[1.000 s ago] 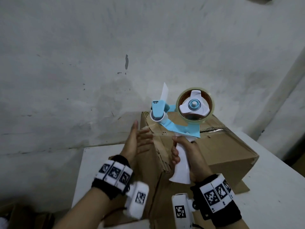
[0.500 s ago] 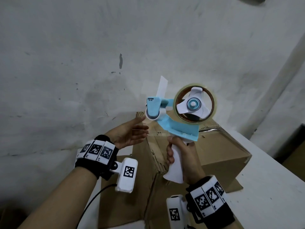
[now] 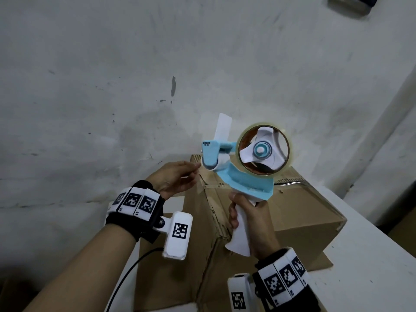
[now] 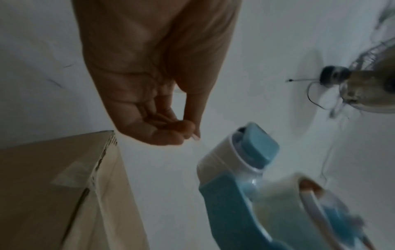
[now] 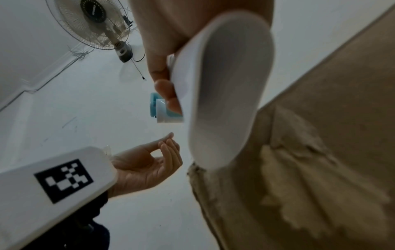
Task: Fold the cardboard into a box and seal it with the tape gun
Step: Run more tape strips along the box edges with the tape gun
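Note:
The brown cardboard box [image 3: 304, 210] stands folded on the white table [image 3: 371, 255], with a strip of clear tape over its near top edge. My right hand [image 3: 243, 212] grips the white handle of the blue tape gun [image 3: 247, 183] and holds it in the air above the box. The clear tape roll [image 3: 263, 152] faces me. My left hand [image 3: 193, 171] is palm up at the gun's front roller. In the left wrist view, the thumb and forefinger of the left hand [image 4: 188, 132] pinch a thin clear tape end beside the tape gun [image 4: 230, 194].
A stained grey wall [image 3: 112, 86] rises right behind the table. A wall fan [image 5: 94, 25] hangs above. The box's near corner [image 5: 288, 152] is torn and frayed. The table's right edge runs close to the box.
My left hand left the box's side, turned palm up and rose to the gun's roller, where it pinches the tape end. The tape gun lifted slightly above the box.

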A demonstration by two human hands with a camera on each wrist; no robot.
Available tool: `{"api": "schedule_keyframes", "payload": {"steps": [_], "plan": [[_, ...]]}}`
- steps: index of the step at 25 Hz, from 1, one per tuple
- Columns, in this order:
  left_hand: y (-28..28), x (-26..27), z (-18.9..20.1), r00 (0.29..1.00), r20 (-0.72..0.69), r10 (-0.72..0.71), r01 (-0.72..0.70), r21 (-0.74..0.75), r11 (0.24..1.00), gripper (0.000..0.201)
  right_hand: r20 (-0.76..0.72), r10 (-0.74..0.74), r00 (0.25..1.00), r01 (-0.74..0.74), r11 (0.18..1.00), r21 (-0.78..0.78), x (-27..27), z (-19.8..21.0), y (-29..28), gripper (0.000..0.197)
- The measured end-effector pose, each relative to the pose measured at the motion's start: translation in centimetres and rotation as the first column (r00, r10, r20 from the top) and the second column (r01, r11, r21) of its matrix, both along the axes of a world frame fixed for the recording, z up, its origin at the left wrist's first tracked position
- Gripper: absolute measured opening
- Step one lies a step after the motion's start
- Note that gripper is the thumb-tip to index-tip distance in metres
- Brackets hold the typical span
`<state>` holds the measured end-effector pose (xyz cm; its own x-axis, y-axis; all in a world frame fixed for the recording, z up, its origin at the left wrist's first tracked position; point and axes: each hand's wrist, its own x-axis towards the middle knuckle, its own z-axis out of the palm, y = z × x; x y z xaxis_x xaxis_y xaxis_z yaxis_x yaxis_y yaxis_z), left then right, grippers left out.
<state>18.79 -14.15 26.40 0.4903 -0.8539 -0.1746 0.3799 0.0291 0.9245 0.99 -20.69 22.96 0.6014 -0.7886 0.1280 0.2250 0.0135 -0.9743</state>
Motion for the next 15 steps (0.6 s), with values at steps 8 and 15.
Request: {"api": "schedule_keyframes", "payload": {"steps": [8,15], "plan": [[-2.0,0.6,-1.4,0.647,0.735,0.203,-0.370,0.069,0.926,0.013,-0.094,-0.012,0.995,0.011,1.000,-0.015,1.6,-0.1,2.0,0.021],[4.3,13.9,0.4,0.694,0.616,0.373,-0.524,0.078,0.848,0.022,0.027,-0.051,0.998,0.046,0.986,0.161,-4.2,1.1,2.6,0.054]]}}
